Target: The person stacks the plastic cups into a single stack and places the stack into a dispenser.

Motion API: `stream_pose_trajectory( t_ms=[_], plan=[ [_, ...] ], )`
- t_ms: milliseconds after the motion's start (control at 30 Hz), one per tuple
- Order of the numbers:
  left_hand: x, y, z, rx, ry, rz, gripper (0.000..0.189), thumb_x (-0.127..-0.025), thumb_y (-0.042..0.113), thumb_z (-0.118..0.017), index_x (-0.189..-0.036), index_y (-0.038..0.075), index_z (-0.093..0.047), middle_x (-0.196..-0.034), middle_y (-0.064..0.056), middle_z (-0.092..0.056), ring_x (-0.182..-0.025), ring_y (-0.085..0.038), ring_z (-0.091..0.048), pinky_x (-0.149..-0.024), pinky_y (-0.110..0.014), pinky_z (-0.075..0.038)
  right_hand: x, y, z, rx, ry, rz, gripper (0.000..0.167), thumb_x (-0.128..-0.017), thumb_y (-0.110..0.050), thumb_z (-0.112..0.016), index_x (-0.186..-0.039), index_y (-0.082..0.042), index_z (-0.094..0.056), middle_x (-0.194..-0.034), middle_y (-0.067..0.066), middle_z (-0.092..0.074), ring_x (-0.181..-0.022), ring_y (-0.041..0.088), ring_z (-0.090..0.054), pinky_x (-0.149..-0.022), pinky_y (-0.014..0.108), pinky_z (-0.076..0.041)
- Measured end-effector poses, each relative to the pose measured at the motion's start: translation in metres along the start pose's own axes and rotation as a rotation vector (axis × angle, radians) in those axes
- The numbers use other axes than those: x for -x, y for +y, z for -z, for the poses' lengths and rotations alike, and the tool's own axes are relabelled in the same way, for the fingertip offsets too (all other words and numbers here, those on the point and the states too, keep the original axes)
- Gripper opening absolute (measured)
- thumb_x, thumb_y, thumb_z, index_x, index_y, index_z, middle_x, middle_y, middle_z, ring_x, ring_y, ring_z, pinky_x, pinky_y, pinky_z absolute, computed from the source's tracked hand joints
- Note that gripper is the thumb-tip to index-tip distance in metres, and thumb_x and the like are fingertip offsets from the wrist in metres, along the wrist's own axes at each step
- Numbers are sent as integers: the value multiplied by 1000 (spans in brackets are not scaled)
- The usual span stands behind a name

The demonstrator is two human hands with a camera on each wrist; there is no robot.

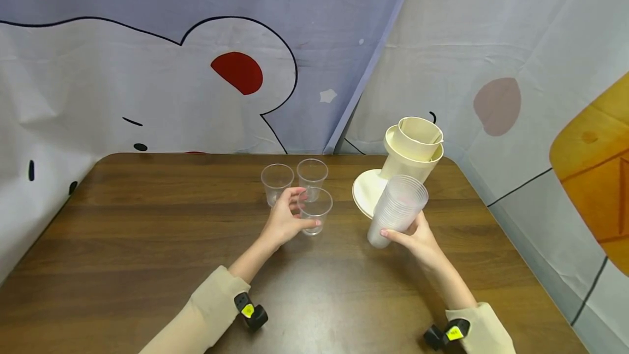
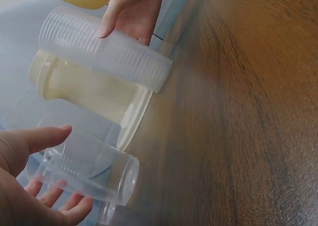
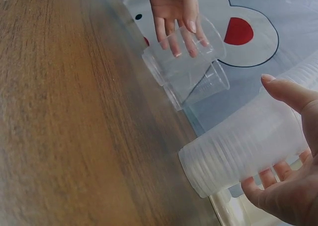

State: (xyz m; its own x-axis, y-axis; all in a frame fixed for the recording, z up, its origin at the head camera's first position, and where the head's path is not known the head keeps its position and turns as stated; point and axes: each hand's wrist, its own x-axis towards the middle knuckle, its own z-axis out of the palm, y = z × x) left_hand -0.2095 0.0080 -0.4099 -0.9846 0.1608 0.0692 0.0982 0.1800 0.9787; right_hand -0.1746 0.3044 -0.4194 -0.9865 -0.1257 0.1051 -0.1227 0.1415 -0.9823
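Note:
Three clear plastic cups stand upright close together near the middle of the table: a front cup (image 1: 315, 209), a back left cup (image 1: 277, 182) and a back right cup (image 1: 312, 173). My left hand (image 1: 287, 220) is around the front cup, thumb and fingers spread loosely on either side of it. In the left wrist view the thumb of the left hand (image 2: 25, 176) stands apart from the fingers. My right hand (image 1: 417, 239) grips a tall stack of nested clear cups (image 1: 397, 209), tilted with its rims up and to the right, thumb across the near side.
Behind the cup stack stands a cream plastic container (image 1: 410, 160) with nested round openings. Its round lid or base (image 1: 366, 193) lies flat beside it. The brown wooden table (image 1: 147, 245) ends at a patterned cloth (image 1: 147, 86) at the back and right.

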Motion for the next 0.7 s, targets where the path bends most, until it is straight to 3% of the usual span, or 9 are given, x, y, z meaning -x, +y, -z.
stream_pose_trajectory(
  t_ms=[700],
  plan=[
    [6,16,-5,26,-34,-22,76,-67,1,-84,-133,4,-46,-130,-21,-57,-117,-39,-56,-98,-46,-50,0,1,-1,-15,-3,6,76,-79,5,-71,-137,-22,-30,-126,-4,-50,-114,7,-55,-92,20,-48]
  ],
)
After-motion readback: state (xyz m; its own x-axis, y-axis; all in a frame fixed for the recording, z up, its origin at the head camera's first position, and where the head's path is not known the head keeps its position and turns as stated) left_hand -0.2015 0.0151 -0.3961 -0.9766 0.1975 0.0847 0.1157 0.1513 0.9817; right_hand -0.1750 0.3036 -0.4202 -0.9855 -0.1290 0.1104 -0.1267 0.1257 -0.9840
